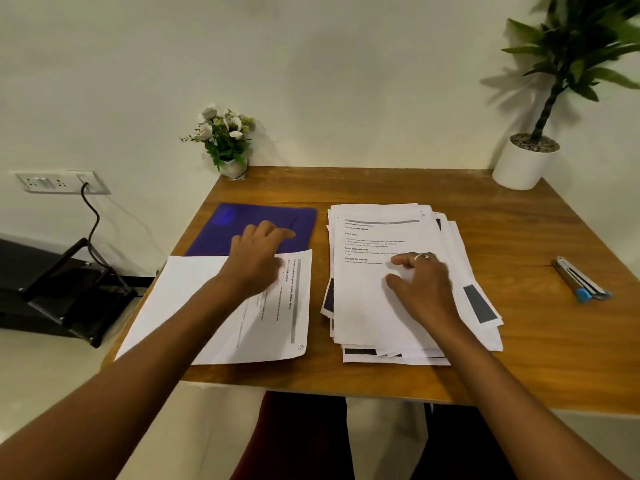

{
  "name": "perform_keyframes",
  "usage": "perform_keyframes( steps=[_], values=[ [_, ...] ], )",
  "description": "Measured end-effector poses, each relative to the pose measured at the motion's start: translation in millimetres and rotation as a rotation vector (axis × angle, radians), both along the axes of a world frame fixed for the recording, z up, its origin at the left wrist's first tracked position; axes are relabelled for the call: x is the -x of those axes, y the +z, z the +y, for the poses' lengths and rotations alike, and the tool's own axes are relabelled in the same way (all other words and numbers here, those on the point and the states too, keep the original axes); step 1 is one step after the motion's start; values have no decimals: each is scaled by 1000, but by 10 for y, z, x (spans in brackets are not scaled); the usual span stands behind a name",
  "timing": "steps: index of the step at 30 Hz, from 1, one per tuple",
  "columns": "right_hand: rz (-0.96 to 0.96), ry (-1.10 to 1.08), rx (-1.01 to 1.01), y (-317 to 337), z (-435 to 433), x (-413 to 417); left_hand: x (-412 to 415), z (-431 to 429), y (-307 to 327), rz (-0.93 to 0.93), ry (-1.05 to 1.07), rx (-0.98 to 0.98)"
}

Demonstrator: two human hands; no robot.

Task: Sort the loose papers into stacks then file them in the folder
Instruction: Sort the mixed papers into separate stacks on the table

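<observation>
**Hands on the two paper groups**

1. Left hand [258, 261]: lies palm down across the far edge of the sideways sheets [221, 306], with the fingers bent and reaching onto the blue folder [263, 216]. The fingertips are hidden, so it cannot be told whether they grip the sheet edge or only rest on it.
2. Right hand [424, 284]: rests on the top sheet of the loose stack [374, 306]. The fingers are bent, and the thumb and forefinger stand apart with their tips touching the paper. A ring [420, 257] shows on one finger.
3. Sideways sheets: lie at the near left of the wooden table [398, 187], with the print turned a quarter turn. Their far edge overlaps the near edge of the blue folder.
4. Blue folder: lies flat and closed at the left, behind the sideways sheets.
5. Loose stack: lies at the table centre, just right of the folder and apart from it. Its sheets are fanned unevenly, and dark printed blocks show at several edges.
6. Other items: a grey and blue tool [581, 282] lies near the right edge. A small flower pot [227, 140] stands at the far left corner, and a white plant pot [521, 166] stands at the far right corner. A wall socket [59, 181] is at the left.
</observation>
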State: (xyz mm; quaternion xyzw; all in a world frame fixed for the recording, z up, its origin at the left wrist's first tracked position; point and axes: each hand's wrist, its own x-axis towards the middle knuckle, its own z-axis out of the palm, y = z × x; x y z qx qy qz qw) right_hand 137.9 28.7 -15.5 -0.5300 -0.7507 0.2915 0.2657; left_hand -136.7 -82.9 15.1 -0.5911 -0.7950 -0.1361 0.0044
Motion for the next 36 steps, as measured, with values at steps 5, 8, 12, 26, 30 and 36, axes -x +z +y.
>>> perform_keyframes(
  steps=[5, 8, 12, 26, 30, 36],
  values=[
    [-235, -148, -22, -70, 137, -266, -705, 198, -27, -403, 37, -31],
    [-189, -175, -2, -91, 191, -356, -948, 334, -146, -407, 110, 61],
    [-16, -195, 20, -94, 253, -418, -1115, 451, -260, -360, 168, 73],
    [262, -191, 93, 8, 402, -501, -1201, 470, -305, -326, 202, 66],
    [302, -225, 80, -16, 457, -592, -1183, 497, -301, -371, 209, 67],
    [375, -245, -55, -8, 465, -662, -1153, 548, -227, -435, 233, 39]
  ],
)
